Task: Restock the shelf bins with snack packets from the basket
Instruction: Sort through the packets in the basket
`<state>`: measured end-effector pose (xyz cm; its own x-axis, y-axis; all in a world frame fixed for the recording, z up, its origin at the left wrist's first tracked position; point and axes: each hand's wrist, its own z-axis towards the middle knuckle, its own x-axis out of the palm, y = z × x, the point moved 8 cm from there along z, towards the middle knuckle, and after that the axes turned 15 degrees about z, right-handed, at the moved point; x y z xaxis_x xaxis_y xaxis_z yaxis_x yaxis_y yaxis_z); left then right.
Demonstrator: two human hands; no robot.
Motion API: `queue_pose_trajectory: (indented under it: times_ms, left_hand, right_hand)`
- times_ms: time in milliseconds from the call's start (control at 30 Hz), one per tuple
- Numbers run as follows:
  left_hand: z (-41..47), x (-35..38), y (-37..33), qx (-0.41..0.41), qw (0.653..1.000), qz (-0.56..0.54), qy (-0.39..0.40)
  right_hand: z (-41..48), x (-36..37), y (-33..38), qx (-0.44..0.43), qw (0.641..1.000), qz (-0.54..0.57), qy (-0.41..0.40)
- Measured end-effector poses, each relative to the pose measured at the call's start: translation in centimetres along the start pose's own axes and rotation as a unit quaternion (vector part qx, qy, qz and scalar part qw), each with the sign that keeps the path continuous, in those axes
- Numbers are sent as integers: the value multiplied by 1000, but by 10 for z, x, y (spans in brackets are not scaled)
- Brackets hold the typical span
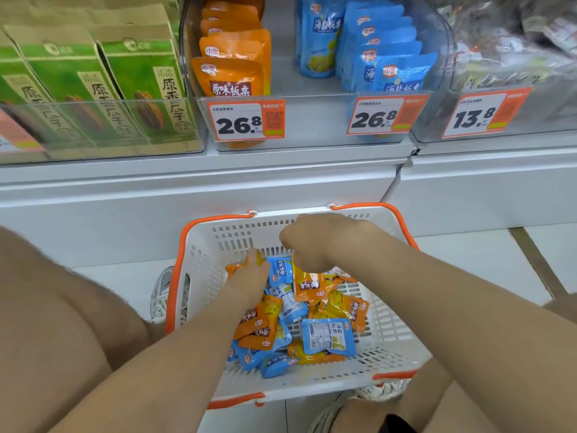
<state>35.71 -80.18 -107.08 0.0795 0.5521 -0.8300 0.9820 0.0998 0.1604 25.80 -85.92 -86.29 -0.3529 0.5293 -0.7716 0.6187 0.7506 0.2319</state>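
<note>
Looking down from the head view onto a white basket [206, 276] with orange handles, set on the floor close in front of the shelf foot; touching it or not, cannot tell. Heaped left of centre inside: orange and blue snack packets [327, 335], leaving bare slotted floor along the right wall and the near rim. Left grip [249, 276] pushed down into the far-left part of the heap, fingertips against an orange one; whether curled round anything, cannot tell. Right grip [312, 242] raised above the heap near the far wall, fingers bunched, pinching the top edge of a single orange packet [307, 284] that hangs beneath it. Above, on the shelf, a clear bin [312, 120] with an orange row [231, 57] at left and a blue row [384, 57] at right, an open lane between them. Price tags [246, 121] clipped on its front lip. Green boxes [93, 82] in the neighbouring bin at left. Shoe [162, 292] tight beside the basket's left wall.
</note>
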Motion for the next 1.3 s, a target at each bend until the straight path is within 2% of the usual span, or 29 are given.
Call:
queue_pose_trajectory:
  times_ms: [200, 233, 300, 367, 467, 533, 633, 667, 700, 800, 867, 933, 1033, 1133, 1300]
  left_hand:
    - [-20, -52, 17, -68, 994, -25, -80]
    - [-23, -65, 20, -85, 991, -52, -86]
    - [-28, -83, 26, -118, 975, -175, -73]
    - [-31, -95, 27, -139, 923, -357, -30]
    - [-48, -117, 16, -139, 807, -572, 44]
    - [-58, -136, 6, -114, 751, -646, 70]
    - [-68, -165, -1, -71, 706, -703, 49]
    - [-71, -171, -2, -61, 701, -709, 42]
    - [-74, -178, -2, -51, 711, -701, 28]
    - [-83, -206, 5, -6, 768, -635, -84]
    - [-92, -227, 4, 61, 793, -585, -161]
    - [-96, -238, 6, 92, 809, -544, -200]
    - [-98, -248, 8, 110, 788, -566, -217]
    - [-105, -261, 9, 105, 784, -560, -246]
    - [-118, -292, 10, 94, 745, -586, -304]
  right_hand:
    - [-14, -18, -12, 13, 1000, 14, -22]
    - [-17, -20, -16, 20, 999, 15, -21]
    - [-23, -23, -22, 29, 999, 15, -21]
    - [-29, -25, -26, 31, 999, 23, -24]
    - [-35, -21, -32, 28, 998, 45, -15]
    - [-38, -18, -33, 30, 997, 71, -14]
    - [-40, -28, -35, 22, 994, 84, -63]
    - [-42, -35, -38, 19, 991, 88, -94]
    - [-45, -43, -43, 22, 988, 96, -118]
    - [-59, -64, -56, 24, 976, 151, -153]
    - [-70, -80, -61, 14, 963, 211, -169]
    - [-81, -94, -62, -1, 950, 256, -177]
    - [-91, -105, -65, -10, 942, 275, -195]
    - [-96, -116, -68, -17, 932, 283, -225]
    - [-111, -142, -70, -54, 882, 374, -283]
